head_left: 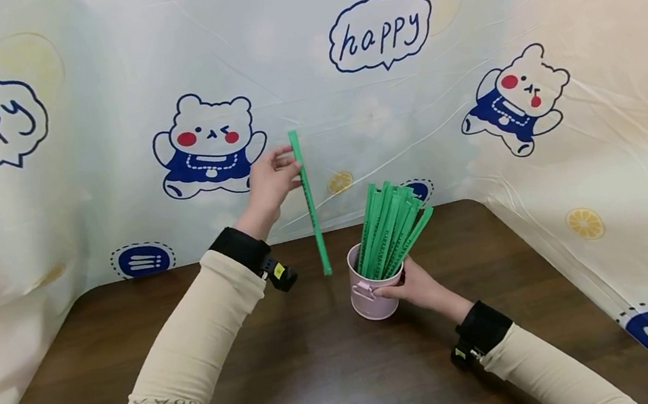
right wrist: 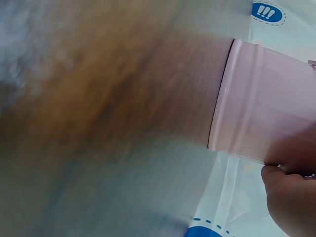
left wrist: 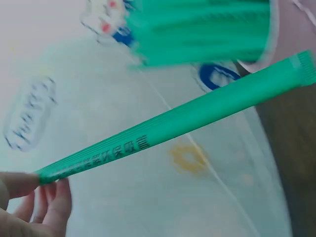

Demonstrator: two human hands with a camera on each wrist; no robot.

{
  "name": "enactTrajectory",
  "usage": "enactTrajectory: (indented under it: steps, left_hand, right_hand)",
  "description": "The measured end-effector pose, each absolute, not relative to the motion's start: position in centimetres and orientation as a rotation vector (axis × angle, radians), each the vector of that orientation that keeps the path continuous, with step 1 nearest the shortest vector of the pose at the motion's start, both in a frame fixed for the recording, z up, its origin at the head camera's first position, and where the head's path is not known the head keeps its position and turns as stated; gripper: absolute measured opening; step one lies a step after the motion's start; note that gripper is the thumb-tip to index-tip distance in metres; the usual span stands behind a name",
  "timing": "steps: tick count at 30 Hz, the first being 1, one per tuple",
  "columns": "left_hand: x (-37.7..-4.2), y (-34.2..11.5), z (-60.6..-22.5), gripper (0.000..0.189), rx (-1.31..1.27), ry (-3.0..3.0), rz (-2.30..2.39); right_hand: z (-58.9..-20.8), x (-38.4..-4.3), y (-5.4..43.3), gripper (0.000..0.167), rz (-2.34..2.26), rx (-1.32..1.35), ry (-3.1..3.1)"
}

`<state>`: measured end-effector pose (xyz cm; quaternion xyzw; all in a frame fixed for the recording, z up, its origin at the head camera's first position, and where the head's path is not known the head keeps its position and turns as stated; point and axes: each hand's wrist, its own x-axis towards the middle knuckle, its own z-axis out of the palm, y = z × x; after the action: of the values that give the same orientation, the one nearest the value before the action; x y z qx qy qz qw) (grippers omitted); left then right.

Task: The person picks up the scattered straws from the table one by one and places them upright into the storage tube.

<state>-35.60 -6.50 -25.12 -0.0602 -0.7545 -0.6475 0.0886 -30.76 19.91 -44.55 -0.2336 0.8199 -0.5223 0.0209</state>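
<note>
My left hand [head_left: 273,181] pinches one slim green stick packet [head_left: 311,210] near its upper end, between thumb and fingers. The packet hangs almost upright, its lower end above the table and left of a small pink bucket [head_left: 368,304]. Dark printed characters and a crimped end show on the packet [left wrist: 197,116] in the left wrist view. Many similar green packets [head_left: 388,231] stand bundled in the bucket, leaning right. My right hand [head_left: 424,284] grips the bucket from its right side, thumb across the front near the handle. The right wrist view catches the bucket's smooth lower wall [right wrist: 276,94].
A dark brown wooden table [head_left: 315,367] lies under the bucket. Behind and beside it hangs a pale printed sheet [head_left: 303,41] with cartoon bears, speech bubbles and orange slices. Black straps with small devices wrap both wrists.
</note>
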Motion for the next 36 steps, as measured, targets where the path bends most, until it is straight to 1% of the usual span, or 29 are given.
enactTrajectory:
  steps: [5,11,16,23,30,36]
  left_hand:
    - [-34.3,-4.5,-23.4,0.04,-0.324,-2.112,-1.878]
    - [-33.2,-2.1,-23.7,0.038,-0.489,-2.065,-1.861]
    - [-32.7,0.1,-25.7,0.038,-0.644,-2.137,-1.843]
    - [-32.4,2.4,-29.8,0.037,-0.846,-2.317,-1.649]
    - [-32.5,3.6,-32.4,0.035,-0.922,-2.41,-1.588]
    - [-32.9,3.8,-33.5,0.034,-0.911,-2.502,-1.623]
  right_hand:
    - [-44.5,-30.7,20.1,0.08,-1.622,-0.724,2.525]
    - [-44.5,-30.6,20.2,0.083,-1.63,-0.747,2.509]
    - [-44.5,-30.6,20.1,0.08,-1.647,-0.738,2.531]
    - [-44.5,-30.7,19.7,0.082,-1.672,-0.793,2.503]
    - [-44.5,-30.6,19.9,0.08,-1.651,-0.788,2.486]
    - [-44.6,-30.9,20.0,0.083,-1.654,-0.788,2.486]
